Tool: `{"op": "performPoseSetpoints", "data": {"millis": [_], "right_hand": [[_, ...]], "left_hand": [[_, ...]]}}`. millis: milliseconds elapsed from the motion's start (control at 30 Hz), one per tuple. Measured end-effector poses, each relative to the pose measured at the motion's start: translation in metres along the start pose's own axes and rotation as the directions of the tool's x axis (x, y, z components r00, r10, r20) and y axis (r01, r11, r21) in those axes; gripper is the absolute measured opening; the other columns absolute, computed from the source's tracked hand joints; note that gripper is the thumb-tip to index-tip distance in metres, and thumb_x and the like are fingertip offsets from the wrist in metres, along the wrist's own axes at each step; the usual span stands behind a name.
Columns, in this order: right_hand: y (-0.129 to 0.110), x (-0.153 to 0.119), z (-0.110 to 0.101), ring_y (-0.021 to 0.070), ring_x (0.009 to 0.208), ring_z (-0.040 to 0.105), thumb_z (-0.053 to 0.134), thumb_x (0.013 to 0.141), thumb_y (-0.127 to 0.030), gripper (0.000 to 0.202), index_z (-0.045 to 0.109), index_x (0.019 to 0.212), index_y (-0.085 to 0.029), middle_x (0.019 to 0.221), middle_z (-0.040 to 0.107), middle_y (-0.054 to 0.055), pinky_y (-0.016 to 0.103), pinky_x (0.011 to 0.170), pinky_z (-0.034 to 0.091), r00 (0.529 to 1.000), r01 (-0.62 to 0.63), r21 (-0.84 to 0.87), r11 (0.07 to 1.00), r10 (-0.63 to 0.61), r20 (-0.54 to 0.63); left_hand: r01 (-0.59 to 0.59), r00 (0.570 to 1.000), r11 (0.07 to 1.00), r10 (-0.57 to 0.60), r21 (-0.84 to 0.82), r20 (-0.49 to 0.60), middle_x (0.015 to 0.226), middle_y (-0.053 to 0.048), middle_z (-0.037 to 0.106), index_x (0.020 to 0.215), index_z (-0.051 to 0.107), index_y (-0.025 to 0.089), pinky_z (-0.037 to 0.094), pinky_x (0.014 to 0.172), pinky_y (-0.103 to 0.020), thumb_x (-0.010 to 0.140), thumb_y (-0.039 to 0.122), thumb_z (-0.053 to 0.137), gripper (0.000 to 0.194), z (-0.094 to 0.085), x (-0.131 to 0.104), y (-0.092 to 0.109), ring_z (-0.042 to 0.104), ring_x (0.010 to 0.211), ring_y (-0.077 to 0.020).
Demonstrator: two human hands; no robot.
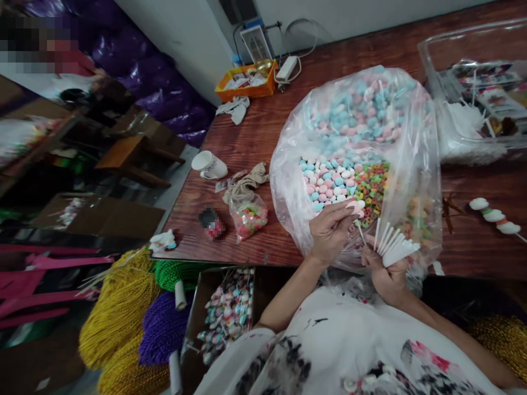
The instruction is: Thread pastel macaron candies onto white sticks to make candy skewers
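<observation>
My left hand [330,233] has its fingers pinched on a pale pink candy piece [357,207] at the front of a clear plastic bag [288,159]. My right hand [387,274] is closed round a fanned bundle of white sticks [396,246]. One stick [361,232] stands out from the right fingertips toward the left hand. Inside the bag lie pink, blue and white candies [329,180] and, beside them, small ring pieces in green, orange and brown [373,189].
Around the bag are a white mug [209,165], a small candy bag [248,218], a cloth [247,185], an orange tray [269,88], a clear tub [432,66] and a candy skewer [495,216]. Below the table edge sits a box of candy sticks [226,307]. A person is at the upper left.
</observation>
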State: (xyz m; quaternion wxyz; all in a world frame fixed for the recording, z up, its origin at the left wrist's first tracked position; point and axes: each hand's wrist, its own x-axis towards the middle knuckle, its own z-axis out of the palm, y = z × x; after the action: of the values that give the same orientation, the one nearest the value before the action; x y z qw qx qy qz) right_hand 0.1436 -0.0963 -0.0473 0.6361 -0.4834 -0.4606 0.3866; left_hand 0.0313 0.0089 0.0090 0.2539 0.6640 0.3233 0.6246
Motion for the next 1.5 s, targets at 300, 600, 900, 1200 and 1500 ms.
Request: {"op": "performPoseSetpoints", "data": {"millis": [300, 600, 900, 1200, 1500], "right_hand": [[-0.006, 0.020, -0.035, 0.0128, 0.060, 0.051, 0.059, 0.091, -0.022, 0.019, 0.070, 0.106, -0.021, 0.067, 0.056, -0.001, 0.028, 0.060, 0.043, 0.993, 0.105, -0.307, 0.946, -0.080, 0.091], [0.009, -0.003, -0.039, 0.0128, 0.053, 0.051, 0.060, 0.090, -0.024, 0.015, 0.068, 0.103, -0.021, 0.064, 0.057, -0.002, 0.027, 0.052, 0.042, 0.999, -0.036, -0.281, 0.959, 0.035, -0.007], [-0.014, 0.005, -0.043, 0.0124, 0.052, 0.047, 0.063, 0.084, -0.027, 0.016, 0.062, 0.070, -0.019, 0.059, 0.055, 0.000, 0.026, 0.049, 0.042, 0.988, -0.092, -0.263, 0.961, 0.056, -0.141], [-0.022, 0.031, -0.069, 0.0041, 0.043, 0.034, 0.074, 0.079, -0.032, 0.033, 0.049, 0.063, -0.018, 0.055, 0.046, -0.006, 0.019, 0.038, 0.023, 0.882, -0.305, 0.220, 0.927, 0.362, -0.301], [-0.034, 0.003, -0.062, 0.0077, 0.051, 0.041, 0.066, 0.087, -0.031, 0.024, 0.053, 0.070, -0.020, 0.060, 0.046, -0.004, 0.024, 0.049, 0.035, 0.931, -0.136, 0.026, 0.990, 0.137, -0.339]], "left_hand": [[0.175, 0.972, 0.980, -0.156, -0.096, 0.174, 0.110, -0.007, 0.072, 0.123, 0.067, 0.022, 0.058, 0.086, -0.027, 0.083, 0.026, 0.076, 0.041, -0.005, 0.006, 0.006, 0.070, 0.096, -0.0140], [0.104, 0.970, 0.991, -0.082, -0.086, 0.228, 0.116, -0.008, 0.073, 0.119, 0.069, 0.025, 0.057, 0.097, -0.036, 0.092, 0.017, 0.061, 0.028, 0.012, -0.019, 0.006, 0.069, 0.110, -0.0176], [0.152, 0.843, 0.985, -0.087, -0.081, 0.530, 0.115, -0.011, 0.074, 0.119, 0.068, 0.021, 0.058, 0.094, -0.035, 0.096, 0.024, 0.054, 0.027, 0.025, -0.057, 0.013, 0.069, 0.111, -0.0193], [-0.144, 0.724, 0.907, -0.175, 0.395, 0.667, 0.091, -0.009, 0.068, 0.102, 0.073, 0.018, 0.052, 0.076, -0.030, 0.090, 0.020, 0.057, 0.020, 0.033, 0.004, -0.037, 0.065, 0.086, -0.0193], [-0.154, 0.678, 0.898, -0.208, 0.412, 0.705, 0.091, -0.011, 0.067, 0.084, 0.067, 0.014, 0.051, 0.085, -0.039, 0.082, 0.016, 0.060, 0.008, 0.047, 0.004, -0.037, 0.062, 0.090, -0.0229]]}}
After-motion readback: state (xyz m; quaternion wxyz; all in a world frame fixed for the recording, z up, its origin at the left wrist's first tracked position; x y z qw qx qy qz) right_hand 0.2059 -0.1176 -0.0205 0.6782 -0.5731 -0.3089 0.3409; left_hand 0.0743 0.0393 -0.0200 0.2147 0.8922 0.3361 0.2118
